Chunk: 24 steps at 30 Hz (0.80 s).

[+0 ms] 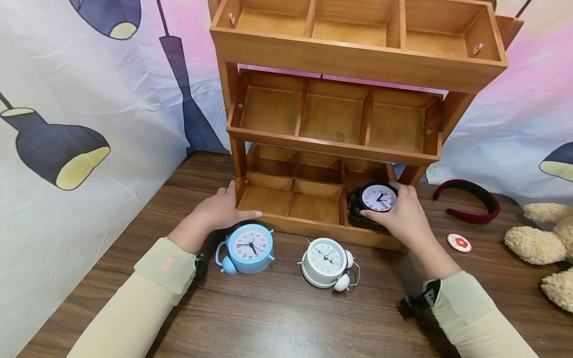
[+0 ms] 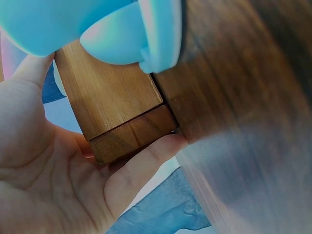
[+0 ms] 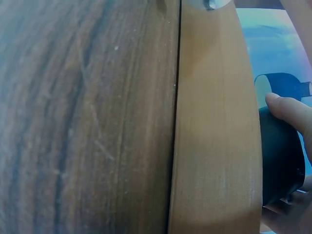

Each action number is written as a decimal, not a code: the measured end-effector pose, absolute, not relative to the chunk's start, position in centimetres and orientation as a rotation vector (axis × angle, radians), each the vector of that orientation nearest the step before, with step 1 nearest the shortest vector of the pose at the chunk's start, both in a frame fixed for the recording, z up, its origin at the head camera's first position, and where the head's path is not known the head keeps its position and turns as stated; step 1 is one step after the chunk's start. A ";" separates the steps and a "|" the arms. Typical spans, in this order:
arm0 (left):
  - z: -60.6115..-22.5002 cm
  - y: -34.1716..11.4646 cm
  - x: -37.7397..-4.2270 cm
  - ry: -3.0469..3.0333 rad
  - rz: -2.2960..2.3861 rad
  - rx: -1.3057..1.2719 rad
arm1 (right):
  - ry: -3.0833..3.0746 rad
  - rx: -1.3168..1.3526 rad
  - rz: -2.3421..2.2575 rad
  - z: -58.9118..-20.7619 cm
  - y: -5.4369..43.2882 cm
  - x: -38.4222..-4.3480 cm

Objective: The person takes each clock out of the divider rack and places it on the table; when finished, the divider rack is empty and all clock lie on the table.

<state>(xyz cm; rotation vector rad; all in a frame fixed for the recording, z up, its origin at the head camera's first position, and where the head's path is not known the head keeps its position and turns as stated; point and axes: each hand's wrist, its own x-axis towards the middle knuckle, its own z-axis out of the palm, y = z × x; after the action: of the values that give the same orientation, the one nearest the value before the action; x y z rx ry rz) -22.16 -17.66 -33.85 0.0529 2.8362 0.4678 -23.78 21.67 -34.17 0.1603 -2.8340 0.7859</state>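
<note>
My right hand (image 1: 405,211) holds a black alarm clock (image 1: 379,198) in the right compartment of the bottom tier of a wooden rack (image 1: 309,221). In the right wrist view the thumb lies on the black clock's casing (image 3: 280,151), behind the rack's front board. My left hand (image 1: 219,208) grips the left end of that tier, thumb over the front edge; the left wrist view shows its fingers round the rack's corner (image 2: 134,134). A blue alarm clock (image 1: 249,248) sits just below the left hand. Right of it stands a white alarm clock (image 1: 326,261).
On the table (image 1: 268,318), right of the rack, lie a dark red headband (image 1: 490,206) and a round flower badge (image 1: 459,242). A plush toy (image 1: 534,243) is at the right edge. The rack's upper tiers (image 1: 333,136) overhang the bottom one. A patterned cloth (image 1: 134,89) hangs behind.
</note>
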 end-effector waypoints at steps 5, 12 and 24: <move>-33.8 -17.6 -22.2 2.837 0.468 0.055 | -2.814 0.141 0.807 -33.8 21.7 -23.6; -33.9 -17.7 -22.2 2.845 0.469 0.056 | -2.775 0.149 0.868 -33.1 21.8 -23.2; -33.9 -17.7 -22.3 2.846 0.470 0.059 | -2.739 0.161 0.887 -31.8 22.6 -22.1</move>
<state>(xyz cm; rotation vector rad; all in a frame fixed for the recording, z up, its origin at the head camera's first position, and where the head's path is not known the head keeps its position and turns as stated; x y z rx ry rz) -22.26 -17.71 -33.93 0.0591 2.8455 0.4699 -22.05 22.63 -31.82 0.1610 -2.7394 0.8865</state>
